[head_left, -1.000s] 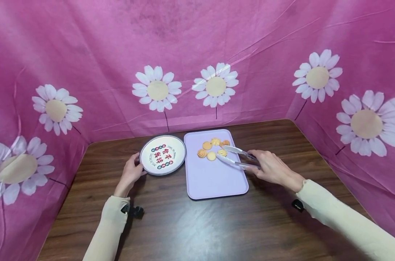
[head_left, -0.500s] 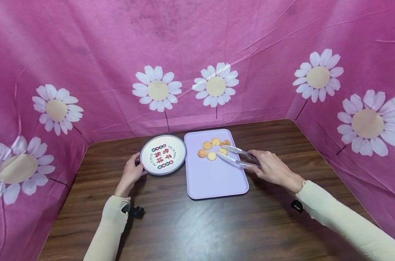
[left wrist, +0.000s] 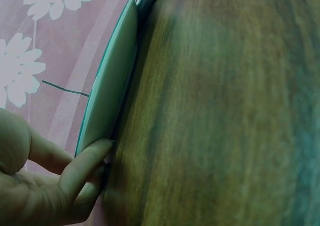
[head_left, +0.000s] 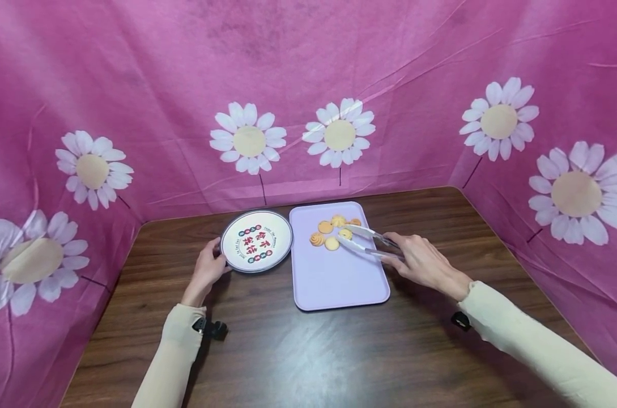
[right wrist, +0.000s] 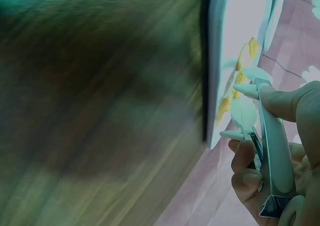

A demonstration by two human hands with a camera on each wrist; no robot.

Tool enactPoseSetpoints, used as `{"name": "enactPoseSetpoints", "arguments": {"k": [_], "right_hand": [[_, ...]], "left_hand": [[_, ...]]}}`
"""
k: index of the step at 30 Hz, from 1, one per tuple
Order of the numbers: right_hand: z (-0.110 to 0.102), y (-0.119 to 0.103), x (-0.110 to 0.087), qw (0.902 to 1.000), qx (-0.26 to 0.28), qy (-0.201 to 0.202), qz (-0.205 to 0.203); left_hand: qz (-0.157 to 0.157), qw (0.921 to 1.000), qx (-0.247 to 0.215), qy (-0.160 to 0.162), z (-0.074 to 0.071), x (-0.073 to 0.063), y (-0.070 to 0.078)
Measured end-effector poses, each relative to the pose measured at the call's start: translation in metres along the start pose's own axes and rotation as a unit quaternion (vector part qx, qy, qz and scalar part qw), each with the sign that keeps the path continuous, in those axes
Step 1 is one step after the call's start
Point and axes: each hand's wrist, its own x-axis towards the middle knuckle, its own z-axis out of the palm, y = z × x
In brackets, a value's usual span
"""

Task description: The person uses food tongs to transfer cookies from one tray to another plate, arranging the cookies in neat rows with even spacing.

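My left hand [head_left: 208, 269] grips the left rim of a round white plate [head_left: 230, 249] printed with red characters; in the left wrist view, fingers reach under the plate [left wrist: 110, 75]. On the right, my right hand [head_left: 425, 263] holds metal tongs [head_left: 365, 232] over a lilac tray [head_left: 339, 283]. A pale yellow cookie [head_left: 345, 233] lies between the tips of the tongs. Around it on the tray are several more cookies, among them a swirled one [head_left: 316, 239] and a round pale one [head_left: 331, 243]. Another cookie [head_left: 356, 221] is partly hidden by the upper tong arm.
Plate and tray stand side by side toward the back of a dark wooden table [head_left: 298, 362]. Behind and beside the table hangs a pink cloth [head_left: 170, 85] with large white daisies. A black strap device [head_left: 215, 330] sits on the left wrist.
The tong tips have drawn closer together around the pale yellow cookie, which has shifted slightly away from me and to the left. My left hand stays at the plate's rim.
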Motion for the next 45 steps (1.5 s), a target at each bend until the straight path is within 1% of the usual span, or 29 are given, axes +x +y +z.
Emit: {"name": "enactPoseSetpoints", "arguments": {"k": [10, 18, 25, 30, 33, 36, 40, 45], "right_hand": [[-0.001, -0.014, 0.023, 0.9997, 0.006, 0.018, -0.015], [0.005, -0.032, 0.049, 0.9980, 0.011, 0.029, -0.055], [0.014, -0.054, 0.076, 0.9971, 0.031, 0.009, -0.068], [0.029, -0.071, 0.092, 0.9949, 0.045, -0.006, -0.090], [0.039, -0.081, 0.102, 0.9935, 0.045, -0.018, -0.103], [0.048, -0.093, 0.112, 0.9925, 0.045, -0.031, -0.109], [0.058, -0.106, 0.125, 0.9921, 0.038, -0.037, -0.113], [0.068, -0.117, 0.136, 0.9910, 0.034, -0.046, -0.121]], "left_hand": [[0.001, 1.0000, 0.001, -0.001, 0.000, 0.000, -0.001], [0.001, 1.0000, -0.002, 0.000, -0.001, 0.000, 0.000], [0.000, 0.9998, 0.017, 0.008, -0.001, 0.001, -0.001], [0.000, 0.9998, 0.019, 0.005, -0.001, 0.001, -0.001], [-0.001, 0.9999, 0.008, 0.008, 0.000, 0.000, -0.003], [0.001, 0.9999, 0.006, 0.013, 0.000, 0.000, -0.004], [0.009, 0.9998, 0.006, 0.018, 0.000, 0.001, -0.005], [0.019, 0.9996, 0.006, 0.020, 0.002, 0.002, -0.005]]}}
